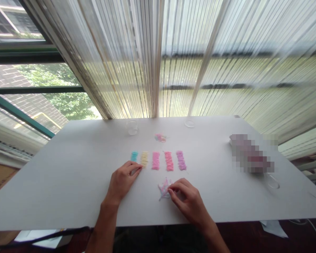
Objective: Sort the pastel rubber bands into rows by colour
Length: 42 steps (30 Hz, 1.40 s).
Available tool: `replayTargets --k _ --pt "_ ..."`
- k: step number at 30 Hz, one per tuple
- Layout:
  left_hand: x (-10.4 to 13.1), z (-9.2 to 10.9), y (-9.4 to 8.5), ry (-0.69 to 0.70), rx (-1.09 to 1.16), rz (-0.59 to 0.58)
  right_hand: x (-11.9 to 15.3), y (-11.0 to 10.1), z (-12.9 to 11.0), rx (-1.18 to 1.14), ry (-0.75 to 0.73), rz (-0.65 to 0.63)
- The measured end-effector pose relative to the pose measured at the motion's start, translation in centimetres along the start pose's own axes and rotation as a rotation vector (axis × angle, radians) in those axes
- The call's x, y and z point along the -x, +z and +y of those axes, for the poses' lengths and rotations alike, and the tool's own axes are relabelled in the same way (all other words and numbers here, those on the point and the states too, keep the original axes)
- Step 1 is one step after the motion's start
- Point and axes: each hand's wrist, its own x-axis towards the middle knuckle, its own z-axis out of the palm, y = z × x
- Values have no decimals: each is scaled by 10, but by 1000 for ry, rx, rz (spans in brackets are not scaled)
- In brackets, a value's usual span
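Rows of small thin pieces lie sorted by colour on the white table (76, 168): a blue row (134, 156), a yellow row (144, 159), a pink row (155, 161), a coral row (169, 161) and a purple row (181, 160). My left hand (125, 177) is at the lower end of the blue and yellow rows, thumb and finger pinched; what is between them is too small to make out. My right hand (185, 196) pinches at the right side of a small mixed pile (164, 188), nearest the table's front edge; its fingertips hide what they grip.
A small multicoloured heap (161, 137) lies behind the rows. Farther back are a clear cup (132, 128) and a clear round lid or dish (189, 123). A blurred pouch (250, 154) with a strap is at the right. Curtains (158, 59) hang beyond the back edge.
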Motion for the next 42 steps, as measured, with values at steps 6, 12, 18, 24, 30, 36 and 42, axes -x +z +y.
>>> replayTargets --k 6,12,18,24,30,36,42 --pt "-3 2 1 -28 -26 35 0 0 0 6 0 5" --pt "-1 2 -1 -15 -37 37 1 1 0 2 -6 6" --pt "11 13 -3 22 -187 12 1 1 2 -1 -2 11" --pt "11 22 5 -16 -302 -80 2 0 0 -1 7 0" --pt "7 28 7 -31 -344 -101 1 -1 -1 2 -3 6" --pt "11 28 7 -33 -348 -100 1 0 0 6 -3 19" --pt "10 30 8 -50 -331 -112 1 -1 -3 13 -1 24"
